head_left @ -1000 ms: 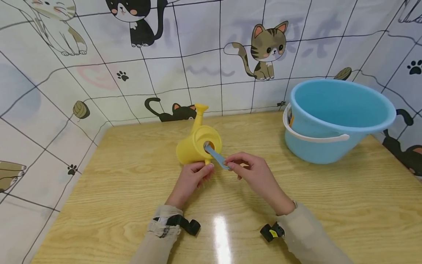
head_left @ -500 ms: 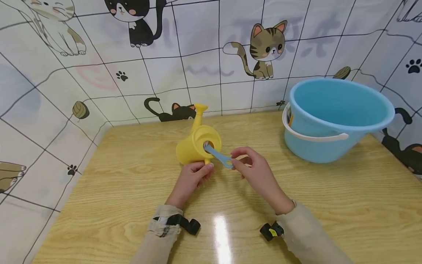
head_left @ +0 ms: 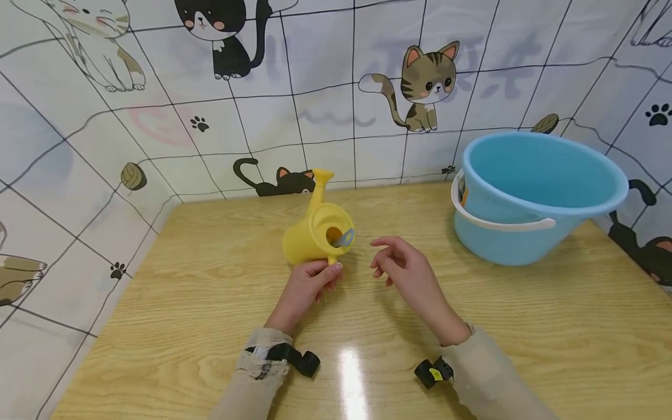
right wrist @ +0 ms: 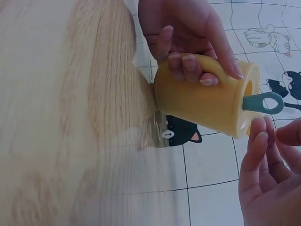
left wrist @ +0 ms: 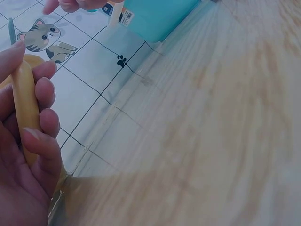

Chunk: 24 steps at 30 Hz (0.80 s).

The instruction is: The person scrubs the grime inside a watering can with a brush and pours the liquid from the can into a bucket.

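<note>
A yellow watering can (head_left: 301, 244) is tilted above the wooden table, its round opening facing me. My left hand (head_left: 308, 286) grips the can's handle (left wrist: 26, 108), fingers wrapped round it in the left wrist view. Out of the opening sticks a blue-grey handle with a loop at its end (right wrist: 258, 102); the rest of that tool is hidden inside the can. Just right of the can, my right hand (head_left: 409, 274) holds nothing. Its fingers are loosely bent, apart from the looped handle in the head view.
A light blue bucket (head_left: 504, 245) with a white carrying handle (head_left: 504, 224) stands at the back right of the table (head_left: 210, 326). A wider blue basin (head_left: 593, 201) appears to sit in it. Cat-printed sheeting (head_left: 325, 116) hangs behind and beside the table.
My right hand has let go of the looped handle and drawn slightly right. That handle has slid deeper into the can, leaving only its end showing. My left hand keeps its grip.
</note>
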{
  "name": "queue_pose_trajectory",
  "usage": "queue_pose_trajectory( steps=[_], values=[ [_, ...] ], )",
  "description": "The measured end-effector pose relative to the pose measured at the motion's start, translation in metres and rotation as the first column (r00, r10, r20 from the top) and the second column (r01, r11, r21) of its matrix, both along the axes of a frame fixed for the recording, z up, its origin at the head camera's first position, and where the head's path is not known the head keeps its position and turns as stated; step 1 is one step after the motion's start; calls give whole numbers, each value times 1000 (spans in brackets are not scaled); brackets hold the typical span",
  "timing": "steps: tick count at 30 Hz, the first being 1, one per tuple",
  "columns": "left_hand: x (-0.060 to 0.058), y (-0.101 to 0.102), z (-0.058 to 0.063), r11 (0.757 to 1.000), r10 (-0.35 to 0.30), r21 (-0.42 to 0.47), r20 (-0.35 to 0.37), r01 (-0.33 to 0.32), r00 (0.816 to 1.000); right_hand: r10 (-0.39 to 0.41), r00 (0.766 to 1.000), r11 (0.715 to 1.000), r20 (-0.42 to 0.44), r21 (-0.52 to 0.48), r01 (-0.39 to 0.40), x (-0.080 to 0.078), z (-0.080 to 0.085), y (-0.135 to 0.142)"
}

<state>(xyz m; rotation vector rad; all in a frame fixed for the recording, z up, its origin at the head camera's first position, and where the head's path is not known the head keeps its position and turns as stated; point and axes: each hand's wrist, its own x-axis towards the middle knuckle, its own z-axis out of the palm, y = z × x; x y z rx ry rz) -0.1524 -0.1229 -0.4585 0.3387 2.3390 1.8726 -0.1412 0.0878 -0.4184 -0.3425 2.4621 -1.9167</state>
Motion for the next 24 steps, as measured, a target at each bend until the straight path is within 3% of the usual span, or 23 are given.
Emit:
queue_pose_trajectory(
  steps=[2,13,17,24],
  values=[
    [2,0,5,1000,-7,-1,-1,7,1000,7,1000,1000,-14,-14,-8,-4,-6,1],
    [0,1,6,1000,-11,3,2,11,1000,75,992,997,-103,38,-72,-2,0,-3],
    [1,0,5,1000,-11,4,10,11,1000,69,983,994,-168,100,-53,-3,2,-7],
    [2,-1,5,1000,-12,26,10,12,1000,114,945,965,-307,262,-31,-11,9,-17]
  ],
)
